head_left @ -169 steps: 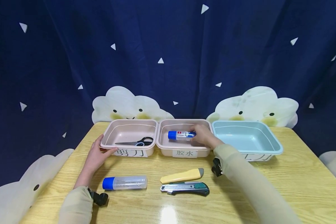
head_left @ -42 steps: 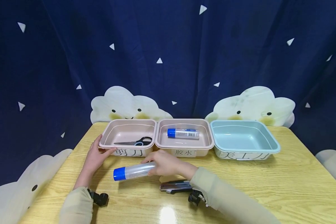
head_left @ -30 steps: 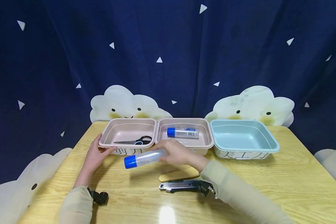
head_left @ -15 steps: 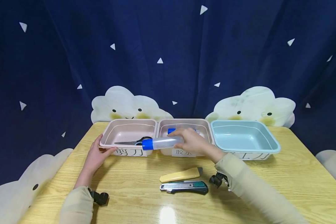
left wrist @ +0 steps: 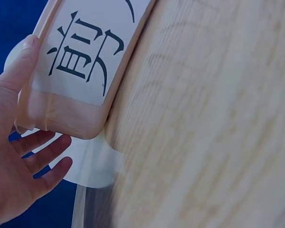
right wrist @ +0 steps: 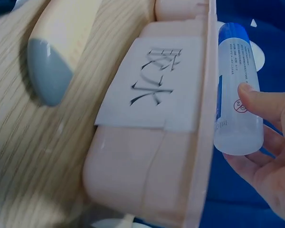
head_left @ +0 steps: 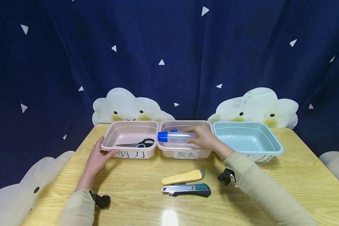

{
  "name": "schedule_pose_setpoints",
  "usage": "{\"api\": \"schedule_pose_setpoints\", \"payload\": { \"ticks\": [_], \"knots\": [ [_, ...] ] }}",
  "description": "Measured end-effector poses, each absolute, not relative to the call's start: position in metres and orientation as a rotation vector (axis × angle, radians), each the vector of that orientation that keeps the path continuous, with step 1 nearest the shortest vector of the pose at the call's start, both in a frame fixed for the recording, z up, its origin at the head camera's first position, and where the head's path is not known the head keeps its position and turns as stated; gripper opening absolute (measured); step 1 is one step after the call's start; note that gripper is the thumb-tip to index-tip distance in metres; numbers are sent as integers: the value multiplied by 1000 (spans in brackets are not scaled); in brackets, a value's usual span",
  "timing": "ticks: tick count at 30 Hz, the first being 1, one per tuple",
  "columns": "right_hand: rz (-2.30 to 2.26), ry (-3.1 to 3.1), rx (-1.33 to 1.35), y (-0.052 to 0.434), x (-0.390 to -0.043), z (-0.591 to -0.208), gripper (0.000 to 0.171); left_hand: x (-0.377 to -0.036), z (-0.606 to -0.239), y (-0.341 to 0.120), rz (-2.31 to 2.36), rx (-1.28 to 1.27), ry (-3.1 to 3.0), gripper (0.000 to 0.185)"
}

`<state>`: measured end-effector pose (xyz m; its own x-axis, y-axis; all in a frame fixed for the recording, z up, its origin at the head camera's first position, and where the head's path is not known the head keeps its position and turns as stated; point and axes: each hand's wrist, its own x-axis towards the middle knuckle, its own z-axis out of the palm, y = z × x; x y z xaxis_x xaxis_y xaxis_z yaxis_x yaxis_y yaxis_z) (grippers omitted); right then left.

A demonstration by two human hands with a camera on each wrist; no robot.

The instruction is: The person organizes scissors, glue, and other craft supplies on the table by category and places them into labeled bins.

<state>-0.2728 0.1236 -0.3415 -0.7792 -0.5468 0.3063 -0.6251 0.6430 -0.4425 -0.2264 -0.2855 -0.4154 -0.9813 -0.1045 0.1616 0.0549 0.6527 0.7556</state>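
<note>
My right hand (head_left: 207, 140) grips a clear glue bottle (head_left: 178, 137) with a blue cap over the middle pink box (head_left: 165, 153). In the right wrist view the thumb lies along the bottle (right wrist: 240, 121), just beyond the box rim. Mostly hidden behind it is a second glue bottle, whose blue cap (head_left: 173, 131) peeks out inside the box. My left hand (head_left: 97, 158) holds the front left corner of the left pink box (head_left: 125, 133), thumb on the front rim and fingers round the side. Black-handled scissors (head_left: 149, 142) lie in that box.
A yellow utility knife (head_left: 182, 177) and a silver-and-black utility knife (head_left: 186, 189) lie on the wooden table (head_left: 135, 207) before the boxes. To the right stands a light blue box (head_left: 243, 135). Paper labels are on the box fronts. A dark blue curtain (head_left: 141, 62) hangs behind.
The right hand let go of the first bottle in the middle box, took the second from the table, then carried it up and right over that box. The left hand stayed put.
</note>
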Motion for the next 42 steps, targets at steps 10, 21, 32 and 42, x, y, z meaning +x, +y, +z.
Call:
{"api": "schedule_pose_setpoints", "payload": {
  "ticks": [10,21,32,42],
  "knots": [
    [823,-2803,868,130,-287,-359,40,-227,-417,-287,-1244,38,-2682,95],
    [793,-2867,816,129,-297,-373,37,-227,-419,-286,-1236,35,-2679,94],
    [697,-2940,870,128,-302,-378,35,-228,-419,-287,-1249,28,-2667,94],
    [653,-2976,870,129,-309,-382,23,-228,-419,-287,-1259,26,-2668,95]
  ]
}}
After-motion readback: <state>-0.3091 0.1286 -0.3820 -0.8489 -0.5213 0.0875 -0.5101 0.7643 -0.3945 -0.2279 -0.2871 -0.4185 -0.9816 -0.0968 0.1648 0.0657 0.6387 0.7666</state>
